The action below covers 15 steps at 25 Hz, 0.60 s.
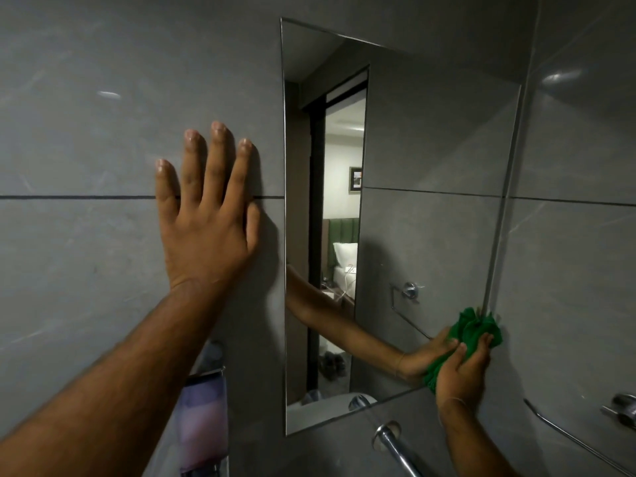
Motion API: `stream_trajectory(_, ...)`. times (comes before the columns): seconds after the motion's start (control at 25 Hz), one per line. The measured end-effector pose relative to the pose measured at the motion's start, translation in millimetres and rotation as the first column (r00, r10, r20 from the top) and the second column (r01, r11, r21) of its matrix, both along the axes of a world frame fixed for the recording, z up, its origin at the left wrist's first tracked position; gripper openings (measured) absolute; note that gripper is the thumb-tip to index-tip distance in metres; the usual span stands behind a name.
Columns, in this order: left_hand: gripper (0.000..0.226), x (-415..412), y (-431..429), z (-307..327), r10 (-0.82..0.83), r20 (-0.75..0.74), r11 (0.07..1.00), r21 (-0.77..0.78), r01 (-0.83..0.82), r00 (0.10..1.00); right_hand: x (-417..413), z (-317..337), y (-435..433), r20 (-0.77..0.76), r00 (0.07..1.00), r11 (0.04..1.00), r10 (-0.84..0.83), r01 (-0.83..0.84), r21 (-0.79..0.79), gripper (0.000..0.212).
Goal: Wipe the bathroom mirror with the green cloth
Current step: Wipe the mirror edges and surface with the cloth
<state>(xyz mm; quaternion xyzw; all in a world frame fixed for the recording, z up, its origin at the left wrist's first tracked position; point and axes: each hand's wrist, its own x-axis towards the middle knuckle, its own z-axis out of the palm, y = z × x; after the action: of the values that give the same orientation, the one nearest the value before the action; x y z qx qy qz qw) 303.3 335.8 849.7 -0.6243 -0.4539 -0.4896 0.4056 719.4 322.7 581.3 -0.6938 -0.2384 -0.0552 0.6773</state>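
Observation:
A frameless rectangular mirror (413, 139) hangs on the grey tiled wall. My right hand (461, 370) grips a bunched green cloth (478, 327) and presses it against the mirror's lower right corner, at its right edge. The mirror reflects that hand, its forearm and the cloth. My left hand (206, 215) lies flat on the wall tile just left of the mirror, fingers spread, holding nothing.
A chrome tap spout (395, 445) juts from the wall below the mirror. A chrome towel rail (578, 438) runs at the lower right. A translucent purple soap dispenser (203, 418) hangs at the lower left. The mirror reflects a doorway and a bedroom.

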Motion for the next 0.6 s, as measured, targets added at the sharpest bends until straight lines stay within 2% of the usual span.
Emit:
stream_trajectory(0.08,0.077,-1,1,0,0.012,-0.007,1.000,0.001,-0.012,1.000,-7,-3,-1,0.007,0.998,0.998,-0.061,0.061,0.024,0.061)
stream_trajectory(0.16,0.077,-1,1,2,0.013,-0.001,1.000,0.000,-0.013,1.000,-9,6,-6,-0.059,0.993,0.990,-0.105,0.110,0.083,0.052)
stream_trajectory(0.28,0.077,0,1,1,0.015,0.003,1.000,-0.003,-0.015,1.000,-17,45,-25,-0.138,0.987,0.923,-0.083,0.128,0.363,0.043)
stream_trajectory(0.44,0.079,-2,-11,7,0.038,-0.027,0.996,-0.077,-0.040,0.999,-31,149,-75,0.079,0.993,0.812,-0.087,0.025,0.583,0.044)
stream_trajectory(0.52,0.080,-6,-23,12,0.024,-0.067,0.988,-0.154,-0.034,0.997,-51,213,-111,0.264,0.957,0.747,-0.119,-0.089,0.659,0.041)
stream_trajectory(0.6,0.077,-13,-43,21,-0.014,-0.073,0.980,-0.201,-0.001,0.997,-82,274,-143,0.431,0.896,0.719,-0.102,-0.233,0.654,0.040)
